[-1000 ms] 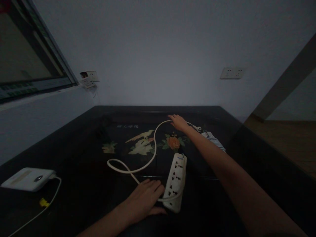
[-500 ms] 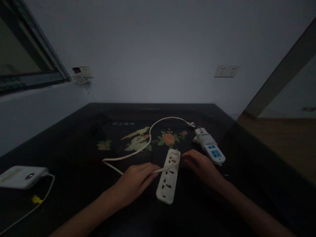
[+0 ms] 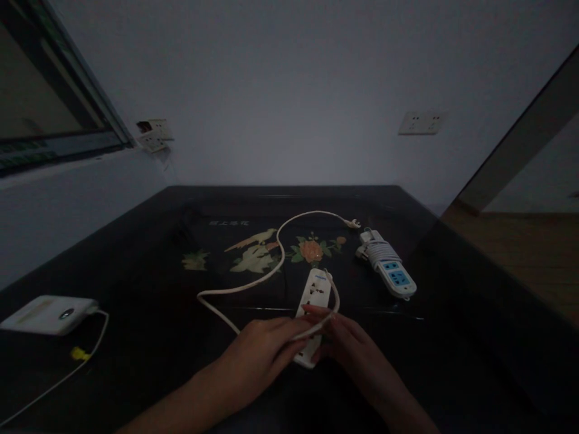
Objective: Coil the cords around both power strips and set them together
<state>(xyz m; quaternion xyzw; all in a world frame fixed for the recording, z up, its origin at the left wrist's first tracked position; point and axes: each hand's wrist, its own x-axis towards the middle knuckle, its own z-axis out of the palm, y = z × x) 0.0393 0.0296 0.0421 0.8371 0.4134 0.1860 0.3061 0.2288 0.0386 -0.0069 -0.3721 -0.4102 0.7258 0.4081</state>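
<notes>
A white power strip (image 3: 313, 292) lies on the black table (image 3: 149, 253), its near end under my hands. Its white cord (image 3: 253, 280) runs in a loop to the left, then back to a plug (image 3: 351, 223) far out on the table. My left hand (image 3: 262, 349) holds the cord where it crosses the strip, fingers closed around it. From the right, my right hand (image 3: 346, 340) touches the strip and the cord, fingers curled on them. A second, blue-faced power strip (image 3: 388, 265) with its cord wound round it lies to the right.
A white box (image 3: 47, 313) with a thin cable and yellow tag (image 3: 78, 353) sits at the table's left edge. The tabletop bears a painted bird-and-flower design (image 3: 271, 253). Wall sockets (image 3: 420, 122) are on the far wall; a window is at left.
My right hand drew back from the far plug to the power strip. Both hands now meet at the strip's near end, and the cord loop lies closer to the strip.
</notes>
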